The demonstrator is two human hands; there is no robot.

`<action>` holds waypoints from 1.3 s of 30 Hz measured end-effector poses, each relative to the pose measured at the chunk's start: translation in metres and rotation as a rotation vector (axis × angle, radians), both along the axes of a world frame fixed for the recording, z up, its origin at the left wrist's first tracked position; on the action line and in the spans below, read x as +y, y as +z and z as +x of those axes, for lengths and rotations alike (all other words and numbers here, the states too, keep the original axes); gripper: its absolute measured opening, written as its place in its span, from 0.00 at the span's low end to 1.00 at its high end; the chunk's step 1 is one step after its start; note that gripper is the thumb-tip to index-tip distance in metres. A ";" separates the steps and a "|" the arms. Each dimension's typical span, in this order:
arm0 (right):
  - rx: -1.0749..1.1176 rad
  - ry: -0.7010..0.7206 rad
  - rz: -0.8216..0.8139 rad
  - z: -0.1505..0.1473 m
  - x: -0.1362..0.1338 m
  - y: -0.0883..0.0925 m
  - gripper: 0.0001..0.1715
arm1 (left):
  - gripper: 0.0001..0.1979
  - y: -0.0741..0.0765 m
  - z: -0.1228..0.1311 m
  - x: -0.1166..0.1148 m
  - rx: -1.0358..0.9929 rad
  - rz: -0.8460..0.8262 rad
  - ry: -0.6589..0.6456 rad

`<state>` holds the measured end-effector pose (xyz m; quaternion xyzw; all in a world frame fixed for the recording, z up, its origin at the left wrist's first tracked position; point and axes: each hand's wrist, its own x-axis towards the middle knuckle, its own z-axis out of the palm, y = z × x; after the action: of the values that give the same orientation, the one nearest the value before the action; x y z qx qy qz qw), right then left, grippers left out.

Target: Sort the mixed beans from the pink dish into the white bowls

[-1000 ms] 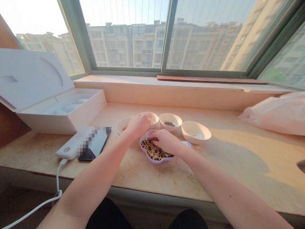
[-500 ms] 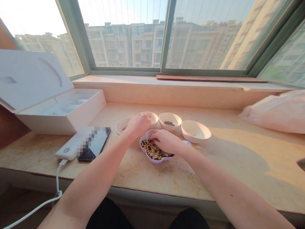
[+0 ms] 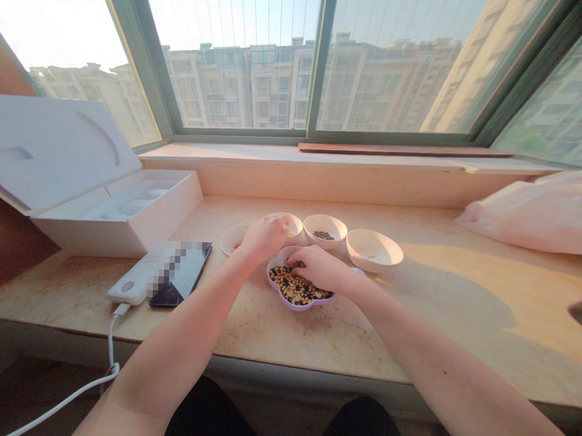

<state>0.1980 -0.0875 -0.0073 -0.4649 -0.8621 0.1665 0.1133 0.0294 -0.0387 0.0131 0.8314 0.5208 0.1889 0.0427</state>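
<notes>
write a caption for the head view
Right hand in beans in a lilac dish, left hand over a white bowl

Left hand [image 3: 266,238] arched, right hand [image 3: 318,268] lowered

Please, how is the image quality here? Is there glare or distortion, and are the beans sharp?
In the head view, the sky through the window is overexposed at upper left, warm sunlight and a soft shadow lie across the marble sill, the wide lens bends the window frames, and the beans look fairly sharp, though small.
</notes>
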 end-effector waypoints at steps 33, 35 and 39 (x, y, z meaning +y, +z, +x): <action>0.005 0.005 0.054 -0.003 0.003 -0.004 0.11 | 0.17 0.004 -0.002 -0.002 -0.039 0.002 -0.044; 0.001 0.009 0.056 -0.003 0.004 -0.007 0.11 | 0.17 0.004 -0.001 -0.002 -0.022 -0.009 -0.031; -0.063 0.014 0.100 -0.003 0.003 -0.012 0.11 | 0.17 0.002 -0.002 0.000 -0.006 -0.004 -0.032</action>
<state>0.1954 -0.0844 -0.0191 -0.4575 -0.8759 0.1093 0.1077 0.0274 -0.0391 0.0150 0.8389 0.5078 0.1897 0.0489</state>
